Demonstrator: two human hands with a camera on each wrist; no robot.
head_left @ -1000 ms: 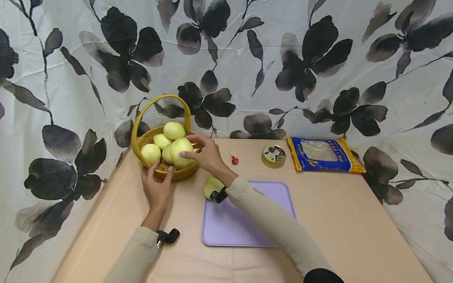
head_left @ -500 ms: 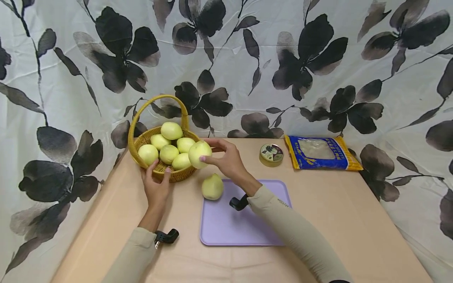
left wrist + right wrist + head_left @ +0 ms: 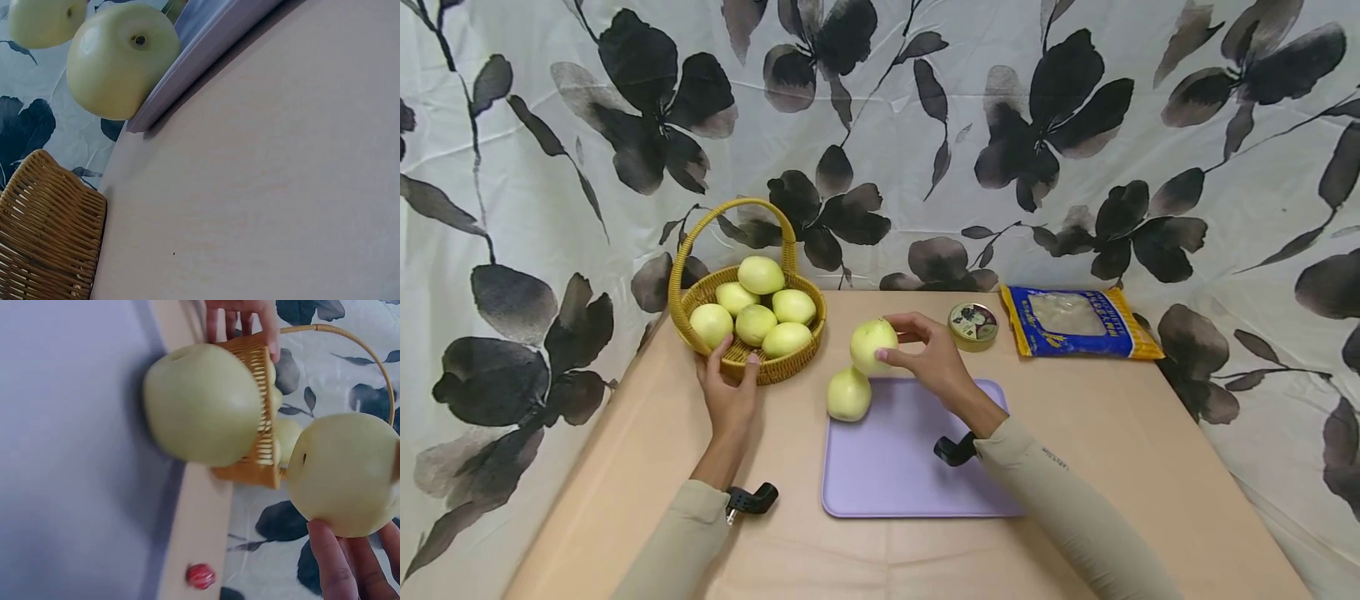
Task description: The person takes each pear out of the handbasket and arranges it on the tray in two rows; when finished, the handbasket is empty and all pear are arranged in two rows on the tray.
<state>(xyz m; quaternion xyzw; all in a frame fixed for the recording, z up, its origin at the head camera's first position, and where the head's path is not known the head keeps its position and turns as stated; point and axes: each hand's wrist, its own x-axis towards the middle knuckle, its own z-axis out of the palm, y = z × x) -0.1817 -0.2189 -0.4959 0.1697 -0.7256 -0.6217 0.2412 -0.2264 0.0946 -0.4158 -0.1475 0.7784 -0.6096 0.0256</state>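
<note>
A pale green pear [image 3: 872, 343] is held by my right hand [image 3: 934, 364], thumb on one side and fingers on the other; the right wrist view shows this pear [image 3: 347, 475] off the surface. Another pear [image 3: 848, 396] sits on the far left corner of the lilac tray [image 3: 902, 483]; the held one is just above and behind it. With its thumb at the rim, my left hand [image 3: 727, 407] grips the front of the wicker basket [image 3: 808, 354]. Several pears [image 3: 760, 276] lie inside this basket. The left fingers are partly hidden below it.
A round tin [image 3: 973, 326] and a blue and yellow packet [image 3: 1078, 323] stand at the back right. The right wrist view shows a small red wrapped thing [image 3: 200, 575] behind the tray. A floral cloth [image 3: 925, 125] hangs along the table's back.
My right hand lifted the pear out of the basket and carried it right, over the tray's far left corner. My left hand stays at the basket.
</note>
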